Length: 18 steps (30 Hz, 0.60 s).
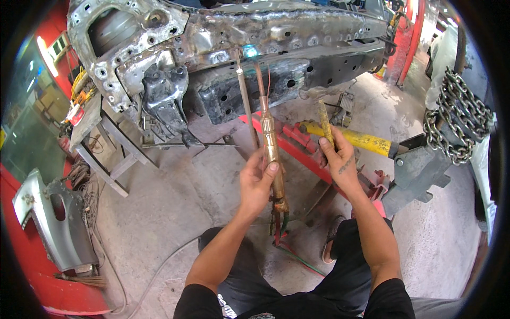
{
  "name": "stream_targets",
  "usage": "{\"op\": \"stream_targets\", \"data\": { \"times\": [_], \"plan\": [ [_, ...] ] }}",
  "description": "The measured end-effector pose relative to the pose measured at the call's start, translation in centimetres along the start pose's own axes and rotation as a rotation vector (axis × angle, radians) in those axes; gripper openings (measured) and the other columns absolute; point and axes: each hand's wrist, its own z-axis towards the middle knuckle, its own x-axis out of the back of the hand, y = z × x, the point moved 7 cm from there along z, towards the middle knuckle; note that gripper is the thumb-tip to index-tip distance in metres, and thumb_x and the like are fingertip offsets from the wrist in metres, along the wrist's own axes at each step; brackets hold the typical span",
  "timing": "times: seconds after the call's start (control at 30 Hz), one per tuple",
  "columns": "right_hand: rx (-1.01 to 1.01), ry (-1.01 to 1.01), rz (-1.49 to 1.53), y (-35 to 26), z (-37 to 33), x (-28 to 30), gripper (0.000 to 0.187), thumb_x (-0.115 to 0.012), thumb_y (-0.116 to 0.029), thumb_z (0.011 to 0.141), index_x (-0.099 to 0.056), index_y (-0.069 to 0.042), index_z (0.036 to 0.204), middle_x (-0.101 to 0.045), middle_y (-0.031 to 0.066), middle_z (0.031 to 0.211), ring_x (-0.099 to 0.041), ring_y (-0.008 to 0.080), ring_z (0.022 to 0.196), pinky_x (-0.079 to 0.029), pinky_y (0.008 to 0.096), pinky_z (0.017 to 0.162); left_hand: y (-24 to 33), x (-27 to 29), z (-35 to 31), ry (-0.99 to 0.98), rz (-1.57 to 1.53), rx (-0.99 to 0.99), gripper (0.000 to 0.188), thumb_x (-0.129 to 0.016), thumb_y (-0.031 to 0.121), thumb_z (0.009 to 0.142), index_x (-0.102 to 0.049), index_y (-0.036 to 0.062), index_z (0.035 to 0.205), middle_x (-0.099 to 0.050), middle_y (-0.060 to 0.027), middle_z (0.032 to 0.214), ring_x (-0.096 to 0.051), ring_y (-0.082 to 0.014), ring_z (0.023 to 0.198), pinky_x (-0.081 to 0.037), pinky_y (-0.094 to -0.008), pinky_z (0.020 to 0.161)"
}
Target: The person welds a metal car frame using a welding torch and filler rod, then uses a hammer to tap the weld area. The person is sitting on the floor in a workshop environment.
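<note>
My left hand [257,183] is closed around the brass body of a gas torch [271,141]. Its copper tip points away from me, up to a bright blue-white glow [249,51] at the lower edge of a bare metal car body rail [212,40]. A slim grey metal rod [245,101] runs beside the torch to the rail; whether my left fingers also hold it, I cannot tell. To the right, my right hand [340,159] grips a short, worn yellow bar [325,121], upright and apart from the rail. The bar's lower end is hidden in the hand.
Behind my right hand lie a yellow cylinder [366,142] and a red steel beam [300,141]. Chains [458,114] hang at right. A metal stand [114,141] and a silver fender [58,228] are at left. Torch hoses [297,255] trail between my legs.
</note>
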Motion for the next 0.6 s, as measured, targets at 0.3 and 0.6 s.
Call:
{"op": "stream_targets", "data": {
  "times": [0.3, 0.6],
  "plan": [
    [-0.016, -0.008, 0.004, -0.08, 0.00, -0.22, 0.036, -0.055, -0.022, 0.104, -0.059, -0.003, 0.135, -0.049, -0.0026, 0.070, -0.048, 0.0071, 0.055, -0.041, 0.0260, 0.051, 0.48, -0.04, -0.23, 0.004, 0.026, 0.003, 0.045, -0.064, 0.015, 0.100, -0.049, -0.0036, 0.139, -0.065, -0.0072, 0.101, -0.062, -0.0152, 0.090, -0.051, -0.0307, 0.079],
    [-0.028, -0.009, -0.036, -0.18, -0.15, -0.40, 0.039, -0.056, -0.023, 0.104, -0.057, -0.003, 0.137, -0.050, -0.0025, 0.072, -0.046, 0.0069, 0.056, -0.039, 0.0255, 0.052, -0.05, -0.05, -0.31, 0.002, -0.015, 0.014, 0.042, -0.064, 0.014, 0.100, -0.051, -0.0016, 0.137, -0.065, -0.0057, 0.097, -0.062, -0.0138, 0.087, -0.051, -0.0292, 0.076]
  ]
}}
